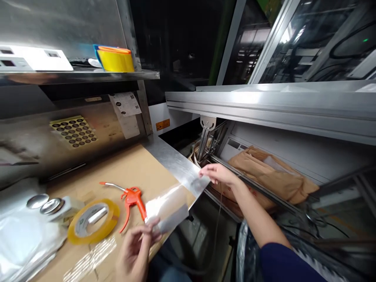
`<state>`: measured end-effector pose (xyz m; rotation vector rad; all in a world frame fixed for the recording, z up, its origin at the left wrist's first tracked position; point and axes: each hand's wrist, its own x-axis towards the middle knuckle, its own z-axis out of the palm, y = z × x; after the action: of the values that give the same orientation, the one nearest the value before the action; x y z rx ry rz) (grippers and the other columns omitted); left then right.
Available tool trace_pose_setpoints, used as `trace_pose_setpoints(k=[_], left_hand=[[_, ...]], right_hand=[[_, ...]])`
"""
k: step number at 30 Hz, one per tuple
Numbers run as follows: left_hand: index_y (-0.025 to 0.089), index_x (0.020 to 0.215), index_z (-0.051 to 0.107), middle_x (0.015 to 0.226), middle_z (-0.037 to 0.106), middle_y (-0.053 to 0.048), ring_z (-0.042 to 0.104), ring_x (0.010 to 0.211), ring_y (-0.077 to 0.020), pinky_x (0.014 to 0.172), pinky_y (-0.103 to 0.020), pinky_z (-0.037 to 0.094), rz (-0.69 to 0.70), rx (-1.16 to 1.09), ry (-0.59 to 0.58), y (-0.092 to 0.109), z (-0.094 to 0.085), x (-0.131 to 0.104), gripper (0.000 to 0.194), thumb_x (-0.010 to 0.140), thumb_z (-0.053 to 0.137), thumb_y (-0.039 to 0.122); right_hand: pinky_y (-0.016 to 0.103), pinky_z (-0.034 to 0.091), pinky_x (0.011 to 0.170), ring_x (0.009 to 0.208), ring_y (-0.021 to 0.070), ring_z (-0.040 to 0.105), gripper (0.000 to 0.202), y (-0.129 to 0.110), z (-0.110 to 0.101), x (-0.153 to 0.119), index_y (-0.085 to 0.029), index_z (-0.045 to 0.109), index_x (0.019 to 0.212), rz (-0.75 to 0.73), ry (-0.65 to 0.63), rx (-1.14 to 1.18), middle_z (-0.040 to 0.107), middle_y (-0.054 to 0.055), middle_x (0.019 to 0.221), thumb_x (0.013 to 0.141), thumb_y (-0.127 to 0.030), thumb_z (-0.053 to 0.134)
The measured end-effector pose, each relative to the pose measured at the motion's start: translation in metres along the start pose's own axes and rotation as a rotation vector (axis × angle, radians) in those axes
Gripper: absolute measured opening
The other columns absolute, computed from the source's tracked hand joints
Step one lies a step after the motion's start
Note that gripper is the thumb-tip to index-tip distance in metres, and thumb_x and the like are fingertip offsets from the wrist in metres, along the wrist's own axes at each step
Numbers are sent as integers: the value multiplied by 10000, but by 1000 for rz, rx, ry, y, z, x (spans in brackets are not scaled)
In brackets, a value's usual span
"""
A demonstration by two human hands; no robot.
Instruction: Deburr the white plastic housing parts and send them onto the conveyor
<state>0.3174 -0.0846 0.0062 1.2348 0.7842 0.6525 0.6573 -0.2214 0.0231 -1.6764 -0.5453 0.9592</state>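
My left hand (138, 250) is closed in a pinch on the near corner of a clear plastic sheet (167, 207), which reaches out over the bench edge. Just behind that hand lies an orange air blow gun (133, 199) with a bent metal nozzle. Out past the bench corner, my right hand (217, 174) is raised with its fingers drawn together. What they hold, if anything, is too small to make out. A thin line (219, 211) hangs below this hand; whether it touches the fingers, I cannot tell.
A roll of yellowish tape (113, 225), metal-topped containers (53, 205) and white plastic bags (23, 235) lie on the left of the cardboard-covered bench (147, 168). An aluminium rail (264, 107) runs across the right. Brown paper (264, 172) lies below it.
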Motion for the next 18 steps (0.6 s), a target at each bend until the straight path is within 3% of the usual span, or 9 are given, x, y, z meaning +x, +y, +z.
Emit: trace_pose_setpoints(k=[2, 4, 6, 9, 11, 13, 16, 18], left_hand=[[228, 928, 602, 1119, 785, -100, 773, 937, -264, 835, -387, 673, 73, -30, -91, -7, 7, -5, 430, 813, 816, 582], [227, 974, 554, 1091, 783, -104, 772, 932, -253, 812, -371, 667, 118, -41, -175, -13, 14, -18, 395, 860, 800, 514], [231, 1014, 510, 1079, 784, -103, 774, 911, -247, 811, -378, 658, 103, -63, -307, -18, 17, -37, 388, 883, 791, 464], [237, 1135, 489, 1208, 757, -118, 755, 1031, -265, 874, -412, 637, -35, -174, -569, -26, 16, -65, 415, 913, 761, 457], [222, 1199, 530, 1345, 693, -140, 689, 1196, -287, 907, -402, 622, -232, -263, -702, -35, 14, -77, 439, 947, 682, 548], [190, 1215, 602, 1411, 644, -153, 645, 1261, -289, 891, -362, 618, -563, -315, -845, -49, 15, -86, 510, 969, 587, 636], [97, 1191, 674, 1311, 681, -215, 723, 1089, -292, 852, -370, 624, -1036, -332, -1114, -79, 31, -97, 553, 970, 611, 601], [52, 1146, 689, 1167, 729, -236, 759, 952, -291, 838, -399, 626, -1151, -359, -1224, -101, 50, -103, 455, 953, 703, 464]], right_hand=[[184, 487, 424, 493, 62, 597, 553, 11, 32, -61, -176, 739, 1152, -34, -127, -17, 777, 61, 1052, 661, -330, 943], [187, 504, 440, 506, 86, 632, 498, 28, 60, -113, -168, 758, 1103, -109, -122, -39, 780, 46, 929, 662, -322, 930], [169, 489, 453, 517, 90, 635, 321, 47, 76, -156, -147, 763, 967, -158, 4, -46, 736, 15, 751, 741, -346, 874], [168, 481, 481, 539, 95, 628, 242, 70, 80, -217, -153, 736, 878, -146, 211, -35, 684, -9, 652, 790, -353, 840], [192, 514, 532, 587, 110, 649, 234, 76, 79, -257, -162, 732, 879, -137, 284, -47, 699, 0, 679, 802, -359, 830], [238, 563, 623, 670, 138, 687, 221, 77, 81, -289, -168, 740, 878, -123, 298, -74, 731, 19, 743, 808, -362, 822], [307, 593, 767, 795, 181, 727, 186, 74, 84, -312, -171, 774, 877, -93, 225, -150, 775, 49, 855, 811, -340, 816], [323, 586, 829, 866, 200, 739, 162, 76, 82, -313, -174, 795, 891, -74, 152, -208, 790, 61, 917, 833, -325, 796]])
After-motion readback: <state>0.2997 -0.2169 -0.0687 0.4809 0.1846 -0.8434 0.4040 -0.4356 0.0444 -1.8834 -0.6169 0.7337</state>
